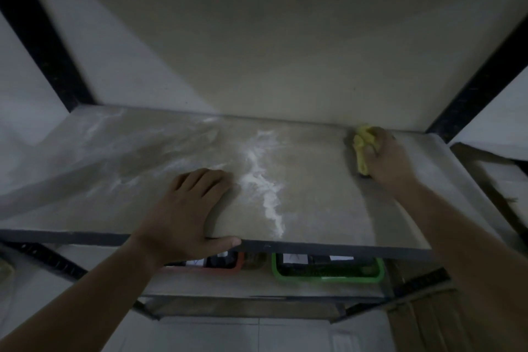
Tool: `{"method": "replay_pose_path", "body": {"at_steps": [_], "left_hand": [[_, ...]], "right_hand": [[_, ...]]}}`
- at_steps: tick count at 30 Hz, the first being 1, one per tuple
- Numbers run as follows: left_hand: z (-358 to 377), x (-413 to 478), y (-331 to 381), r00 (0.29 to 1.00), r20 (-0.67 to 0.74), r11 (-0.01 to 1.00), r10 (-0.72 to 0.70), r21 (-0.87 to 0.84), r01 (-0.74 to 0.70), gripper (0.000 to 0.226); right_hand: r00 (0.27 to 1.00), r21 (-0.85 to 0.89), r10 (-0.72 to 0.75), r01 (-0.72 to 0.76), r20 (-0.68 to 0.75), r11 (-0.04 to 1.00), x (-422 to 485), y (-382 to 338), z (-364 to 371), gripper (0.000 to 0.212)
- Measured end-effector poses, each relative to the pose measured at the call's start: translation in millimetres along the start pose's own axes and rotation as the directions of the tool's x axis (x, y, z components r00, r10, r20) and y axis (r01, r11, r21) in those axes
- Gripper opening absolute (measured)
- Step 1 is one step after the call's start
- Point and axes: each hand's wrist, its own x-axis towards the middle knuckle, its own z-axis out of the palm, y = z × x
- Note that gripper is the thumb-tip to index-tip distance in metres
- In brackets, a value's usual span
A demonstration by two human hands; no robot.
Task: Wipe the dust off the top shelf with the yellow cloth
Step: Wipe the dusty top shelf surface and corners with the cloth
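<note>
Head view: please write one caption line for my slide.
Right hand grips a yellow cloth at the back right of the dusty shelf; left hand rests on its front edge.

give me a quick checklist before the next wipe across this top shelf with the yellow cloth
1. Cloth gripped: ok, the right hand holds the bunched yellow cloth.
2. Cloth down on the surface: ok, it looks pressed to the top shelf near the back right corner.
3. Dust cleared: not ok, a thick white dust line runs mid-shelf, with smears further left.
4. Leftward path free: not ok, the left hand rests flat just left of the dust line.
5. Shelf steady: cannot tell.
</note>
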Motion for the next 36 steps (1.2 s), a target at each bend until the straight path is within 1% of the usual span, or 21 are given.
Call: {"method": "replay_pose_path", "body": {"at_steps": [2, 3, 4, 6, 9, 11, 13, 14, 15, 16, 18, 19, 21, 22, 24, 25, 27, 29, 31, 33, 36], "left_hand": [[0, 1, 0, 1.0, 0.013, 1.0, -0.01, -0.002, 0.01, 0.1], [0, 1, 0, 1.0, 0.017, 1.0, -0.013, -0.004, 0.013, 0.101], [0, 1, 0, 1.0, 0.015, 1.0, -0.012, -0.007, 0.012, 0.101], [-1, 1, 1, 1.0, 0.012, 1.0, -0.003, -0.006, 0.003, 0.1], [-2, 1, 1, 1.0, 0.012, 1.0, 0.004, -0.005, -0.004, 0.099], [-2, 1, 1, 1.0, 0.003, 1.0, 0.009, -0.003, -0.009, 0.098], [-2, 1, 1, 1.0, -0.005, 1.0, 0.013, -0.007, -0.013, 0.098], [-2, 1, 1, 1.0, -0.01, 1.0, 0.018, -0.012, -0.018, 0.098], [-2, 2, 1, 1.0, -0.014, 1.0, 0.024, -0.018, -0.024, 0.098], [-2, 2, 1, 1.0, -0.015, 0.999, 0.027, -0.021, -0.027, 0.098], [-1, 2, 0, 1.0, -0.011, 1.0, 0.024, -0.019, -0.024, 0.099], [-1, 2, 0, 1.0, -0.006, 1.0, 0.019, -0.016, -0.019, 0.1], [0, 2, -1, 1.0, 0.0, 1.0, 0.017, -0.016, -0.017, 0.1], [0, 2, -1, 1.0, 0.002, 1.0, 0.018, -0.015, -0.018, 0.1], [0, 3, -1, 1.0, 0.005, 1.0, 0.017, -0.017, -0.017, 0.1], [0, 3, -1, 1.0, 0.005, 1.0, 0.017, -0.02, -0.016, 0.1], [0, 3, 1, 1.0, 0.001, 0.999, 0.02, -0.025, -0.02, 0.099], [0, 3, 1, 0.999, -0.016, 0.999, 0.028, -0.022, -0.028, 0.097], [2, 3, 0, 0.999, -0.033, 0.999, 0.039, -0.019, -0.039, 0.096], [3, 3, -1, 0.998, -0.04, 0.999, 0.042, -0.01, -0.043, 0.095], [5, 1, -3, 0.999, -0.027, 0.999, 0.043, 0.007, -0.043, 0.096]], "right_hand": [[0.99, -0.081, 0.136, -0.133, 0.042, 0.988, 13, 14, 6, 0.046], [0.988, -0.107, 0.144, -0.136, 0.062, 0.985, 16, 11, 14, 0.049], [0.991, -0.125, 0.109, -0.099, 0.076, 0.987, 19, 1, 24, 0.052], [0.995, -0.114, -0.031, 0.041, 0.09, 0.993, 22, -25, 48, 0.053], [0.971, -0.064, -0.208, 0.217, 0.117, 0.974, 22, -68, 75, 0.053], [0.926, 0.02, -0.331, 0.333, 0.179, 0.943, 13, -93, 87, 0.05], [0.846, 0.16, -0.458, 0.429, 0.274, 0.889, 2, -111, 93, 0.047], [0.812, 0.202, -0.497, 0.455, 0.305, 0.867, 0, -115, 91, 0.048], [0.802, 0.208, -0.516, 0.473, 0.302, 0.856, 4, -116, 88, 0.049], [0.817, 0.187, -0.514, 0.479, 0.261, 0.857, 12, -114, 84, 0.048], [0.89, 0.112, -0.437, 0.425, 0.131, 0.898, 34, -103, 74, 0.044], [0.922, 0.07, -0.373, 0.367, 0.108, 0.928, 44, -97, 71, 0.043], [0.946, -0.015, -0.28, 0.286, 0.161, 0.958, 53, -90, 73, 0.04], [0.944, -0.02, -0.277, 0.285, 0.177, 0.958, 50, -91, 77, 0.04], [0.925, 0.07, -0.34, 0.333, 0.169, 0.94, 30, -104, 86, 0.04], [0.902, 0.148, -0.392, 0.369, 0.18, 0.917, 16, -114, 89, 0.041], [0.829, 0.295, -0.492, 0.416, 0.265, 0.86, -11, -131, 93, 0.044], [0.787, 0.36, -0.525, 0.41, 0.325, 0.838, -26, -137, 93, 0.042], [0.823, 0.374, -0.494, 0.38, 0.281, 0.846, -23, -129, 83, 0.041], [0.883, 0.358, -0.437, 0.358, 0.171, 0.863, -14, -110, 64, 0.043], [0.951, 0.297, -0.306, 0.28, 0.041, 0.913, -6, -55, 21, 0.041]]}}
